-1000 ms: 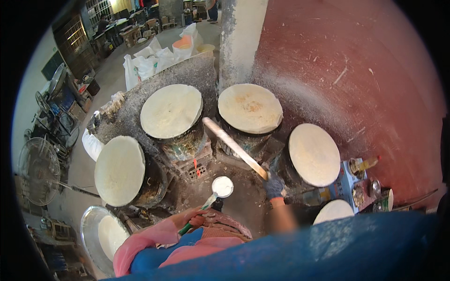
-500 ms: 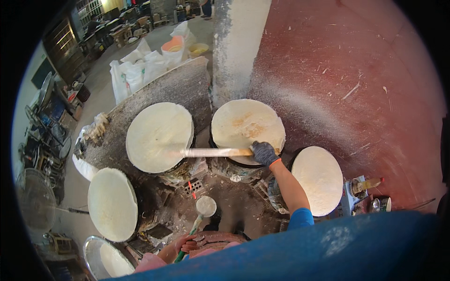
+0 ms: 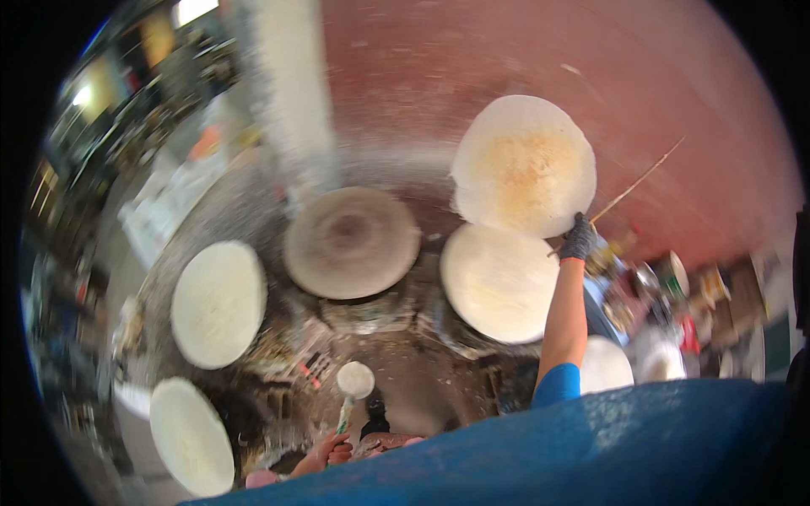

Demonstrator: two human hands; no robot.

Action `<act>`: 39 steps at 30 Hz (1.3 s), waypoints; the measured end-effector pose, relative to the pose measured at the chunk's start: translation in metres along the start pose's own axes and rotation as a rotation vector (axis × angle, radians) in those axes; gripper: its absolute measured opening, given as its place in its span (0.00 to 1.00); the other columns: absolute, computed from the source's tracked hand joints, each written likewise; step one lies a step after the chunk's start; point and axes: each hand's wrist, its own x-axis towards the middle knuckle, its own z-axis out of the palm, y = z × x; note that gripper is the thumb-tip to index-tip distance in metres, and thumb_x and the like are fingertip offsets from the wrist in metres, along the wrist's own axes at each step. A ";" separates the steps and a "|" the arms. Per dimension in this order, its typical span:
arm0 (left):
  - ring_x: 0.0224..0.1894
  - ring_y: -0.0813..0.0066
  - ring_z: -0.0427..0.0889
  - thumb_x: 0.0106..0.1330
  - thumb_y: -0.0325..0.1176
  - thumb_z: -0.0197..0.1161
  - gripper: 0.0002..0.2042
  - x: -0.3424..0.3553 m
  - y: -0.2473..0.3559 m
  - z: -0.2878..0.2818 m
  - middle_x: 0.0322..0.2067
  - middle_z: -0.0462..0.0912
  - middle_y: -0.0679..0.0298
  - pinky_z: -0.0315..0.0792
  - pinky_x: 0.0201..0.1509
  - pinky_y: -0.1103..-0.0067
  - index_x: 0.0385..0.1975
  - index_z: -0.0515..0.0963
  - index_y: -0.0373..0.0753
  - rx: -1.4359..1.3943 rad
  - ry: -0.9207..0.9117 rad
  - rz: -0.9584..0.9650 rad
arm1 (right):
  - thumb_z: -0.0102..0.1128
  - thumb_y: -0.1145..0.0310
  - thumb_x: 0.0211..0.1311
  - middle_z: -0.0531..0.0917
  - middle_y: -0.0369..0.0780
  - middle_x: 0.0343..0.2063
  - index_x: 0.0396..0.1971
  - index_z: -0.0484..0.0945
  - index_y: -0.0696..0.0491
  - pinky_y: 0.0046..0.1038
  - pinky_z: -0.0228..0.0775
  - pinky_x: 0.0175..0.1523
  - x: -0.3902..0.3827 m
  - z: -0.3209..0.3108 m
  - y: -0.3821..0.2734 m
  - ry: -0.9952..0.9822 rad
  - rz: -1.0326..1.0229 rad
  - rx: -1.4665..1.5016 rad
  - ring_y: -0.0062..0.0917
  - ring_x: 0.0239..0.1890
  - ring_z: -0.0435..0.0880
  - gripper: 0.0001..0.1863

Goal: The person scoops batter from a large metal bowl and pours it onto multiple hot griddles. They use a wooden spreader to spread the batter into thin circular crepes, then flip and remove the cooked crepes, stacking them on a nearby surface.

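While gripping a ladle (image 3: 355, 379) in the left hand (image 3: 324, 453), pinching browned flatbread (image 3: 523, 164) and thin stick (image 3: 642, 180) in the gloved right hand (image 3: 579, 238). Holding both before a red wall (image 3: 405, 76).

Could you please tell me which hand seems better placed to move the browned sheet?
Probably the right hand: gloved and gripping a thin stick, it is at the edge of the browned sheet. The left hand is well away, holding a ladle.

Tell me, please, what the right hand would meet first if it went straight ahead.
The right hand would probably meet the browned round sheet just ahead first, with the red wall behind; depth is unclear.
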 end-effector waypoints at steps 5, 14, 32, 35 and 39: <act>0.11 0.82 0.55 0.72 0.45 0.39 0.12 0.101 -0.020 0.042 0.11 0.55 0.71 0.53 0.13 0.84 0.26 0.58 0.49 0.183 0.075 -0.028 | 0.63 0.65 0.49 0.74 0.36 0.15 0.24 0.76 0.54 0.29 0.65 0.18 0.037 -0.281 -0.148 0.431 -0.213 -0.225 0.24 0.14 0.72 0.09; 0.11 0.82 0.55 0.73 0.43 0.38 0.06 0.232 -0.100 0.114 0.12 0.55 0.72 0.55 0.14 0.83 0.35 0.59 0.53 0.360 0.109 -0.110 | 0.60 0.69 0.48 0.75 0.37 0.15 0.20 0.77 0.57 0.28 0.63 0.17 -0.023 -0.728 -0.307 0.964 -0.464 -0.130 0.25 0.13 0.70 0.07; 0.12 0.83 0.56 0.74 0.41 0.36 0.12 0.230 -0.139 0.097 0.14 0.56 0.73 0.58 0.18 0.83 0.54 0.60 0.61 0.380 0.056 -0.012 | 0.56 0.72 0.47 0.78 0.45 0.19 0.33 0.75 0.64 0.33 0.64 0.16 -0.065 -0.897 -0.236 1.496 -0.006 -0.285 0.30 0.13 0.74 0.13; 0.13 0.83 0.56 0.74 0.41 0.35 0.15 0.225 -0.148 0.089 0.14 0.56 0.73 0.59 0.18 0.83 0.57 0.60 0.62 0.346 0.031 0.002 | 0.55 0.65 0.49 0.77 0.43 0.14 0.31 0.77 0.63 0.31 0.64 0.15 -0.068 -0.914 -0.228 1.429 0.181 -0.367 0.30 0.12 0.76 0.15; 0.12 0.83 0.55 0.74 0.40 0.35 0.17 0.222 -0.175 0.100 0.13 0.56 0.73 0.59 0.18 0.83 0.60 0.61 0.63 0.342 0.089 -0.048 | 0.58 0.65 0.50 0.78 0.42 0.18 0.33 0.75 0.59 0.32 0.60 0.15 -0.061 -0.923 -0.216 1.360 0.035 -0.211 0.27 0.13 0.73 0.14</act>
